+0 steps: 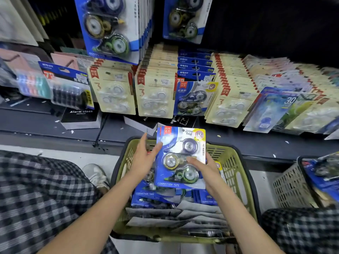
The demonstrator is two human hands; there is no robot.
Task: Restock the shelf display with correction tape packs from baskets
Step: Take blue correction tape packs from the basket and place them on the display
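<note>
We look down at two bare hands lifting a blue three-roll correction tape pack [180, 158] just above an olive plastic basket [236, 173] on the floor. The right hand [207, 169] holds it, thumb across the front and fingers hidden behind. The left hand [145, 158] rests nearly straight fingers against its left edge, likely steadying the card; its grip is wide. More packs [156, 197] lie flat in the basket below. Ahead, the shelf display carries hanging rows; a matching blue pack [192, 98] fronts one peg row between cream packs [156, 97], probably the destination. A second, pale basket [291, 187] stands to the right.
</note>
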